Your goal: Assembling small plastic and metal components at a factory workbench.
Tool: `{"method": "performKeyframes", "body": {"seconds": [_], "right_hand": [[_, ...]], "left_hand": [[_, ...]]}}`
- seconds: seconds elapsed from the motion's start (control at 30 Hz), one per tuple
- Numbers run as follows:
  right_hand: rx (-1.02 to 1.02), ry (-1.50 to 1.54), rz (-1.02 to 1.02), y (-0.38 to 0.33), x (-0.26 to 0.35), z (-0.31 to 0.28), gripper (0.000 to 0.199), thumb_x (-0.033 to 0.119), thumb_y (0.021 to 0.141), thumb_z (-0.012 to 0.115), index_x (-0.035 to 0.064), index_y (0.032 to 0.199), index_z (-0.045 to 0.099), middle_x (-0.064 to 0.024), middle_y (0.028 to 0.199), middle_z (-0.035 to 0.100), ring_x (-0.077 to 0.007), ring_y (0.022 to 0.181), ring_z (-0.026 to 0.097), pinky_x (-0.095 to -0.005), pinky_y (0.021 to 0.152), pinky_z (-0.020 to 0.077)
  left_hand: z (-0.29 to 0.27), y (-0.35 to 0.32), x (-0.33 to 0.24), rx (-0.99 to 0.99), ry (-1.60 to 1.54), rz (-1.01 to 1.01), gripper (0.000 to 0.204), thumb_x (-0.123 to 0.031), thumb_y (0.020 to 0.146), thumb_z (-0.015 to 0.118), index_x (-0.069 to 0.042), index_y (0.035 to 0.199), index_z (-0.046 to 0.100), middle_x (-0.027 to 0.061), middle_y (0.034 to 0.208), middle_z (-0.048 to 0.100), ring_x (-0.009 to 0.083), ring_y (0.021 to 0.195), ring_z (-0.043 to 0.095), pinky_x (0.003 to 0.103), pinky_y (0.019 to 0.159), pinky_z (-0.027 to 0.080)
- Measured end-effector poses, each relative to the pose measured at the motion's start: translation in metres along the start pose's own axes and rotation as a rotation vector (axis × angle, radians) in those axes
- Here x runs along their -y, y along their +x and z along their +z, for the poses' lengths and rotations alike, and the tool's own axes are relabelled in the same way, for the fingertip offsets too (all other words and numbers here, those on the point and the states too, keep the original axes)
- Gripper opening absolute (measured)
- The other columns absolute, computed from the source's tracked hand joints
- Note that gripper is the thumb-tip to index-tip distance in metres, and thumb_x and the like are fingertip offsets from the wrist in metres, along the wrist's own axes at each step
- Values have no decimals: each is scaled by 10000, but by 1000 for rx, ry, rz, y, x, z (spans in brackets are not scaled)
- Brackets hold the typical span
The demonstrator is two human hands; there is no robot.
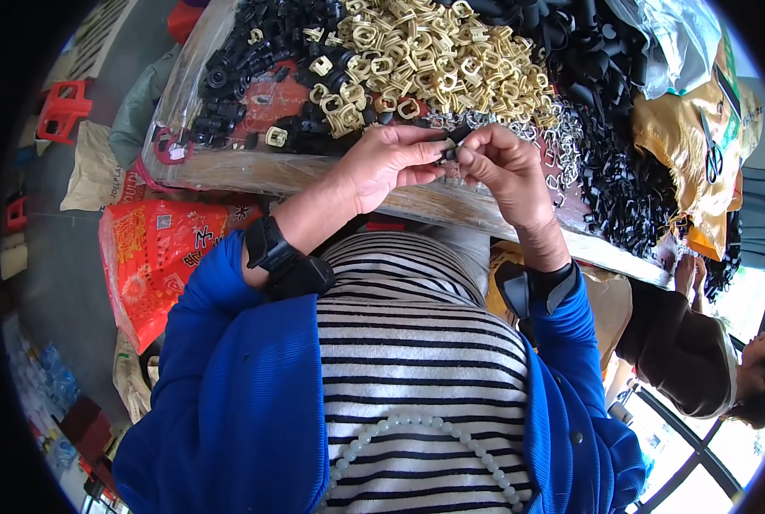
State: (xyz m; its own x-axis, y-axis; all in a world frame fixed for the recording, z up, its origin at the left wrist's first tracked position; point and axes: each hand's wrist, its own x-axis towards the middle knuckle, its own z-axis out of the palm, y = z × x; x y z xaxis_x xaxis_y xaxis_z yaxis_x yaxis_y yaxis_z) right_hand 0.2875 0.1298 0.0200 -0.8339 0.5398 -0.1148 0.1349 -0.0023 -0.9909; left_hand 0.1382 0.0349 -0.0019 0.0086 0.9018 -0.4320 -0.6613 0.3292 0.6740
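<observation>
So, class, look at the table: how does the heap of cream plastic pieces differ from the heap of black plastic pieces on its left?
The cream pieces are pale yellowish; the black pieces are dark. The cream pieces form a dense mound at the middle of the table; the black pieces lie looser near its left end, with bare surface showing between them. The cream pieces look like open square frames; the black ones look chunkier. Both are small loose plastic parts.

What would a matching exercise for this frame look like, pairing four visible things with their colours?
Things:
1. buckle pile
2. sleeve
3. bag
4. small part held between left hand and right hand

Colours:
A. blue
B. black
C. cream
D. orange-red

Pairs: 1-C, 2-A, 3-D, 4-B
</observation>
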Motion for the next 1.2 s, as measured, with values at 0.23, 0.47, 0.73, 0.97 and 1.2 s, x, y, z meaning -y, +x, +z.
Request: {"method": "performKeyframes", "body": {"seconds": [0.23,0.47,0.73,0.97,1.2], "right_hand": [[-16,265,26,-5,-2,-2,101,88,772,557,16,796,492,2,626,483,-55,531,423,-170,481,352],[-212,-74,-94,-9,-9,12,106,79,783,545,3,830,488,11,633,495,-41,544,422,-162,490,352],[-342,-392,-299,-15,-15,25,103,77,779,548,0,846,530,-26,663,547,-54,610,489,-181,533,402],[-431,-582,-367,-3,-13,-22,65,26,745,557,5,806,558,-56,690,556,-116,580,525,-220,525,424],[-799,-1448,-188,49,-50,-180,167,113,677,549,82,841,559,-67,861,541,-264,829,516,-364,683,409]], "left_hand": [[-2,0,2,64,-83,-39,198,-130,782,540,-29,951,553,61,858,581,140,751,575,212,655,472],[1,1,6,72,-58,-69,195,-162,784,542,-51,943,562,31,846,580,125,762,565,209,665,463],[7,2,8,86,-80,-92,209,-197,791,533,-66,952,561,11,827,578,107,761,554,202,667,451],[1,7,-1,136,-5,-42,228,-200,799,519,-21,936,555,49,765,580,104,642,562,196,577,462],[-6,9,-6,69,103,46,204,-194,794,523,-5,864,556,70,716,581,113,583,559,187,518,454]]}}
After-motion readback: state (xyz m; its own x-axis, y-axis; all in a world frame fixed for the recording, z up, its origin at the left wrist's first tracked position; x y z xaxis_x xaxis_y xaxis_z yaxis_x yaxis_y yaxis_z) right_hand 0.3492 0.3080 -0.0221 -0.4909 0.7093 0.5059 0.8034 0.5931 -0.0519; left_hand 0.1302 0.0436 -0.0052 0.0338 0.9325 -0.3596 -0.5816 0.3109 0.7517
